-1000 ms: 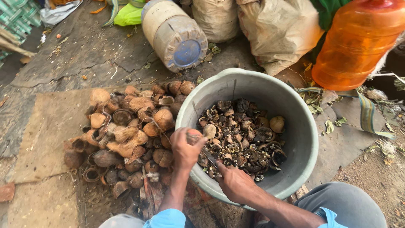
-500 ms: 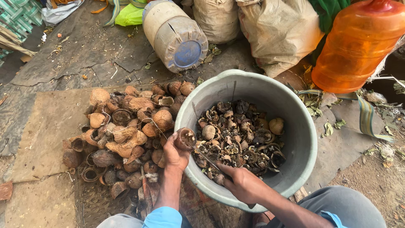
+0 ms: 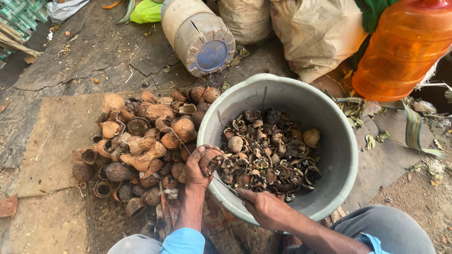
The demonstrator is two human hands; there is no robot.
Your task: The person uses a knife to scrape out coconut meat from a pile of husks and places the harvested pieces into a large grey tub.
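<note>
- Cracked, dusty ground [image 3: 94, 51] runs across the top of the view, with a flat brown board [image 3: 52, 141] laid over it at the left.
- On that board lies a heap of coconut shells [image 3: 141, 141], brown and fibrous, some showing hollow insides; the heap reaches right up to the bucket's left side.
- A grey round bucket [image 3: 339, 155] stands to the right of the heap, its bottom covered with dark shell scraps and a few pale round pieces [image 3: 270, 153].
- The left hand [image 3: 195, 169] is clenched around a half shell [image 3: 210, 161], holding it over the bucket's near-left rim.
- The right hand [image 3: 263, 207] is closed on a thin metal tool [image 3: 226, 186], whose tip points toward the held shell; its wrist lies across the bucket's near rim.
- Behind the bucket a pale plastic drum [image 3: 197, 35] lies on its side, next to tan sacks [image 3: 310, 33].
- An orange plastic jug [image 3: 400, 47] stands at the upper right, near the bucket's far-right edge.
- A grey trouser leg [image 3: 391, 230] shows at the bottom right.
</note>
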